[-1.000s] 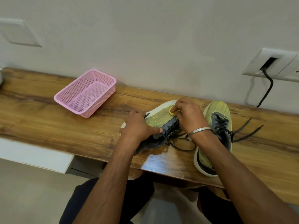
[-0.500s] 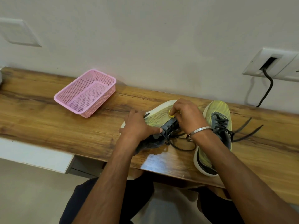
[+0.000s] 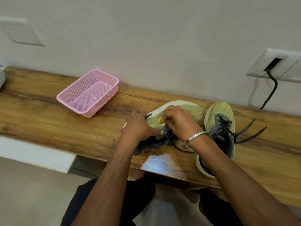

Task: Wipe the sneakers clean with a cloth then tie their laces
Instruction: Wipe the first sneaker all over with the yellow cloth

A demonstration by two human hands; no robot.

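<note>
On the wooden table (image 3: pixel 48 121) stand two sneakers, one pink basket and two hands at work. Toward one o'clock from the table's middle lies the first sneaker (image 3: pixel 187 110), yellow-green with a white sole, tipped on its side with its toe pointing to about two o'clock. Just beside it, at three o'clock, the second sneaker (image 3: pixel 223 128) stands upright on its sole, toe away from the person, its dark laces (image 3: pixel 249 136) loose and trailing out to three o'clock over the wood. The single pink basket (image 3: pixel 88 93) sits well apart at ten o'clock, near the wall.

Both hands are on the first sneaker. The left hand (image 3: pixel 140 128) has its fingers curled over the shoe's near side and its thumb stretched toward the dark tongue, gripping the shoe; a dark grey cloth (image 3: pixel 149 145) shows under this hand and wrist, though whether the hand holds it cannot be told. The right hand (image 3: pixel 180 121), with a metal bangle (image 3: pixel 194 137) on its wrist, has fingers bent and pinches at a small yellow tab (image 3: pixel 161 121) by the top of the lacing. A loose loop of that shoe's lace (image 3: pixel 177 148) lies on the table under the right wrist.

One wall socket (image 3: pixel 273 64) with a black cable (image 3: pixel 272 92) sits at two o'clock.
</note>
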